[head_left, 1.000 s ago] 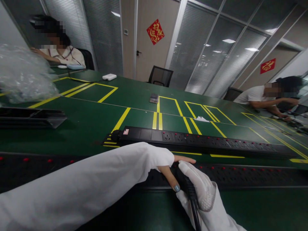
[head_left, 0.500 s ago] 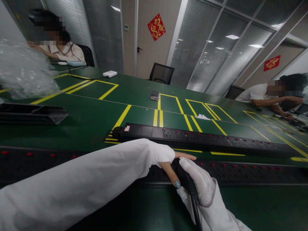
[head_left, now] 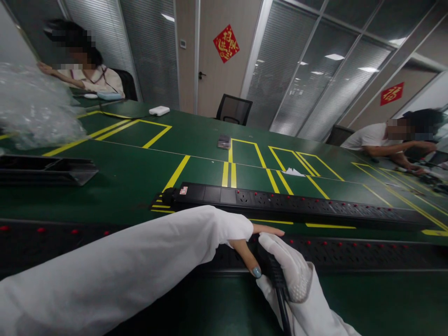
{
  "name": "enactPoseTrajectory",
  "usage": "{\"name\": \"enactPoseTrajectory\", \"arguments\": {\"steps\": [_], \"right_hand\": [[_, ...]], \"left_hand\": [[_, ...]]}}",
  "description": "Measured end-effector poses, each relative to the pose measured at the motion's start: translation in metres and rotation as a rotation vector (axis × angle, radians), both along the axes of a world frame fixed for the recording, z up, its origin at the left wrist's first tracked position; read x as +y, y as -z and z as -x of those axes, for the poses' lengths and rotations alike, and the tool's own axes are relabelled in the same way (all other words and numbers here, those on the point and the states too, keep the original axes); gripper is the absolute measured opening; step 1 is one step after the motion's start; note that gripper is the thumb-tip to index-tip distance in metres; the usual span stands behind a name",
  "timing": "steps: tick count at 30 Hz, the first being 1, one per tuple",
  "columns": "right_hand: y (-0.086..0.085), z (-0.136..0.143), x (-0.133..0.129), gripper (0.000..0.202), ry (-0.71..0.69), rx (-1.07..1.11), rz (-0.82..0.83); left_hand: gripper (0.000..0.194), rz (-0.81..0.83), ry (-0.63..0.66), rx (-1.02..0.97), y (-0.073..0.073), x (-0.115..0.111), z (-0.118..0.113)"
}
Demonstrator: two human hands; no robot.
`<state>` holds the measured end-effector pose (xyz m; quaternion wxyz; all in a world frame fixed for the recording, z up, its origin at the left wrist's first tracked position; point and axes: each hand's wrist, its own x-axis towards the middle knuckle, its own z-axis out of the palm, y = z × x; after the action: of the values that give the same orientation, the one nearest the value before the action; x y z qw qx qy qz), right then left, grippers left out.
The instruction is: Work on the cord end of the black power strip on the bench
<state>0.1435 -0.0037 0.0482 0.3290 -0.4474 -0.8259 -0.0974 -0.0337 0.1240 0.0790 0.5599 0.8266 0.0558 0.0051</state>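
Across the near edge of the table runs a long black power strip (head_left: 350, 254) with red lights along it. My left hand (head_left: 250, 249), bare-fingered below a white sleeve, grips it: the thumb lies over the near side, the index finger over the far side. In a white glove, my right hand (head_left: 285, 268) is closed around a black plug (head_left: 268, 261) at the strip, beside my left thumb. Its thick black cord (head_left: 283, 308) runs down toward me. My fingers hide the plug's face, so how far it sits in a socket cannot be seen.
A second black power strip (head_left: 294, 203) lies just beyond, parallel. At left are a black metal channel (head_left: 45, 170) and clear plastic wrap (head_left: 38, 107). A white box (head_left: 159, 111) and a small dark object (head_left: 224, 142) sit farther back. Two people sit at the far sides.
The view has tilted slightly, so everything sits a little lower. Both hands keep the same hold on the strip and the plug.
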Motion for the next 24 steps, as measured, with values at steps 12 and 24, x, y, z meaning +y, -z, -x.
{"name": "enactPoseTrajectory", "arguments": {"steps": [12,24], "right_hand": [[-0.0009,-0.0003,-0.0039,0.052,0.047,-0.027,0.028],[-0.0008,-0.0003,-0.0061,0.054,0.047,-0.039,0.026]], "left_hand": [[0.111,-0.006,-0.009,0.101,-0.0042,-0.0011,0.0007],[0.112,-0.004,-0.010,0.052,0.0001,0.0002,-0.0004]]}}
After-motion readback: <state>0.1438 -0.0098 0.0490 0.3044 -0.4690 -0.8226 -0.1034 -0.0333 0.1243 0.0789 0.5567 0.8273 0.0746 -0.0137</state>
